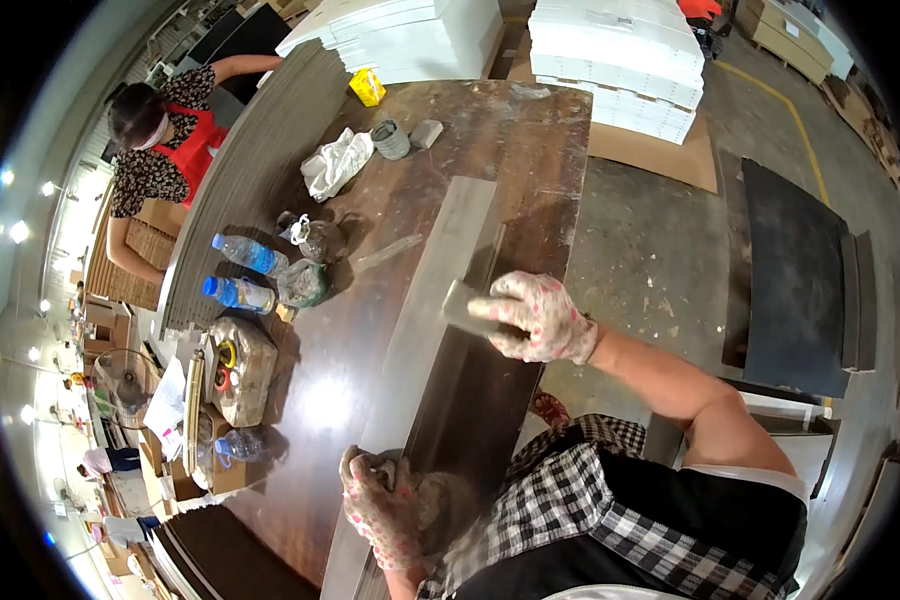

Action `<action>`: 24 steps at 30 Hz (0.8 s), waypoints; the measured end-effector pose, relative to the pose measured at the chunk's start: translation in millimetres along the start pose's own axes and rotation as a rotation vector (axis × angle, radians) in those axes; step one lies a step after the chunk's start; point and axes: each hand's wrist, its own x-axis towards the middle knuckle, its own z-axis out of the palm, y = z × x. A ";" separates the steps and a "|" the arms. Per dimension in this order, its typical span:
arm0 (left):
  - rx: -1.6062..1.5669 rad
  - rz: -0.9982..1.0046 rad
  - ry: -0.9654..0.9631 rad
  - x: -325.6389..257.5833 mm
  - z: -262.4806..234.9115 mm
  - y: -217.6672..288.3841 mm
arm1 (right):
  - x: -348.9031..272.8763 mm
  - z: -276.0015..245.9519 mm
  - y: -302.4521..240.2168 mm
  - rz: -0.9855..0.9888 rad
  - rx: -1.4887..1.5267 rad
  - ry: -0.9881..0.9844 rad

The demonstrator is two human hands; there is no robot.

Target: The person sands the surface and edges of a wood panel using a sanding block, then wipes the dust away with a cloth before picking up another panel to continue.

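Note:
A long grey board (pixel 418 330) lies lengthwise on the brown worktable, with a narrower dark strip along its right edge. My right hand (pixel 538 318), in a white glove with pink spots, is closed round a small grey sanding block (pixel 460 308) over the board's right side. My left hand (pixel 380 505), gloved alike, rests at the near end of the board. Its fingers are curled, and something small and dark shows between them that I cannot make out. Beside that hand lies a brownish blurred patch, too unclear to name.
Bottles (pixel 248 253), knotted plastic bags (pixel 320 240), a white cloth (pixel 337 163), a grey cup-like roll (pixel 390 140) and a spare block (pixel 426 134) stand left on the worktable (pixel 530 140). Behind them rises a tall stack of panels (pixel 260 150); a co-worker (pixel 170 150) is beyond it.

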 end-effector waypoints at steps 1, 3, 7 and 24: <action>0.007 0.016 0.004 0.3 0.6 -1.3 | 3.1 0.4 -1.5 -0.044 -0.073 0.055; 0.019 0.021 0.009 -0.3 0.9 -2.0 | 25.6 -13.5 21.6 0.046 -0.132 0.162; -0.020 0.063 0.033 -2.6 -2.5 1.5 | 54.4 -22.1 71.3 0.271 -0.305 0.278; -0.334 0.203 -0.156 -118.6 -11.5 -91.7 | -10.1 82.0 -80.9 0.003 -0.243 0.185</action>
